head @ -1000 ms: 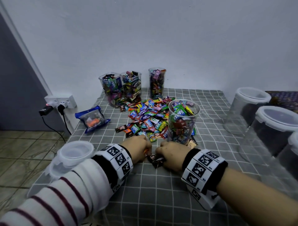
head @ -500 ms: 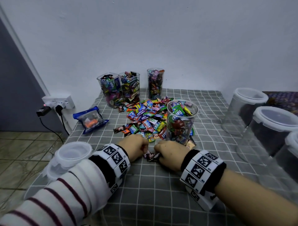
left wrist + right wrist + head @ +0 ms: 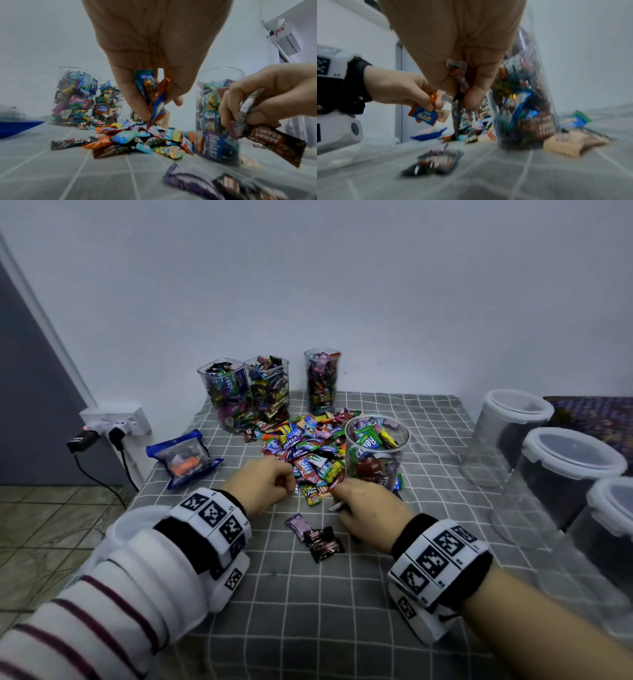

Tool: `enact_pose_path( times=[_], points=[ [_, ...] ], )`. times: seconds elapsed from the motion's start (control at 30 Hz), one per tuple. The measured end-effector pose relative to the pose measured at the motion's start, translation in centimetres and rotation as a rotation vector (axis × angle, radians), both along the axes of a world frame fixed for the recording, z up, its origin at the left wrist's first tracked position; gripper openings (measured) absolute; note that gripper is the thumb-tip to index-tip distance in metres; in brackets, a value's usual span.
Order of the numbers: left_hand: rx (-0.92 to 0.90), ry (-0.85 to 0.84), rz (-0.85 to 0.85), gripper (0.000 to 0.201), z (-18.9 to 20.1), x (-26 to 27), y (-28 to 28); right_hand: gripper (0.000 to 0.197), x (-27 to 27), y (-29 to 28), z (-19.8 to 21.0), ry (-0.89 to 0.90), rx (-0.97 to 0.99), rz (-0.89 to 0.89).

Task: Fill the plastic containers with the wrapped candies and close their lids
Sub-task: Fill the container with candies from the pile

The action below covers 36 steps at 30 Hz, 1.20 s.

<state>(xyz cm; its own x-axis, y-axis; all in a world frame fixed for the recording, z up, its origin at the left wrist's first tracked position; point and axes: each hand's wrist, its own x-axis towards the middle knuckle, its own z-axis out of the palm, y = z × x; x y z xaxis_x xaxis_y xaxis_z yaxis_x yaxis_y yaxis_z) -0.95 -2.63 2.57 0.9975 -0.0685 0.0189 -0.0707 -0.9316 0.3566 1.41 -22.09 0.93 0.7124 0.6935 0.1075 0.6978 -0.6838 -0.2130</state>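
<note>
Wrapped candies (image 3: 310, 451) looked light, crinkly, slippery; both hands, left (image 3: 262, 486) and right (image 3: 366, 510), pinched several by their wrappers.

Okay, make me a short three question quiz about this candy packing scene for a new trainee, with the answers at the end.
1. True or false: both hands hold candies.
2. How many open containers already hold candies?
3. Where do three loose candies lie: A, between the wrists, B, on the floor?

Key:
1. True: left hand and right hand pinch wrappers.
2. Four: three at the back, one beside the pile.
3. A, loose candies.
</note>
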Motion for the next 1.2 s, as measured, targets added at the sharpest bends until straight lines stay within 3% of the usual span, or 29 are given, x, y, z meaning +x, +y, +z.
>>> enact_pose_path(
  times=[0.2,0.3,0.47,0.6,0.8,0.97,1.1,1.13,1.2],
  points=[
    [-0.133,-0.105,0.038,0.018,2.7,0.8,-0.7,0.029,-0.5,-0.8,2.8,-0.2,0.252,0.057],
    [-0.223,-0.141,0.06,0.023,3.7,1.4,-1.1,0.023,-0.1,-1.3,5.0,-0.343,0.356,0.034],
    [-0.388,-0.217,0.046,0.034,5.8,2.1,-2.5,0.012,2.4,-2.5,7.5,-0.373,0.441,-0.14],
    [-0.513,-0.263,0.015,0.036,7.4,2.4,-4.0,0.019,4.2,-2.7,7.3,-0.281,0.344,-0.228],
    [-0.548,-0.296,-0.026,0.035,8.3,3.2,-5.6,0.037,3.9,-3.4,7.0,-0.188,0.288,-0.214],
    [-0.546,-0.315,-0.016,0.033,8.0,3.9,-6.3,0.043,3.5,-4.7,6.1,-0.056,0.445,-0.286],
    [-0.534,-0.335,-0.022,0.031,7.9,4.3,-7.0,0.096,3.1,-5.2,4.3,0.31,0.677,-0.301],
    [-0.538,-0.343,-0.028,0.03,8.0,4.4,-7.2,0.102,3.2,-5.2,3.8,0.381,0.727,-0.292],
    [-0.547,-0.356,-0.039,0.027,8.2,4.7,-7.8,0.096,3.4,-4.9,2.8,0.47,0.831,-0.262]
  ],
)
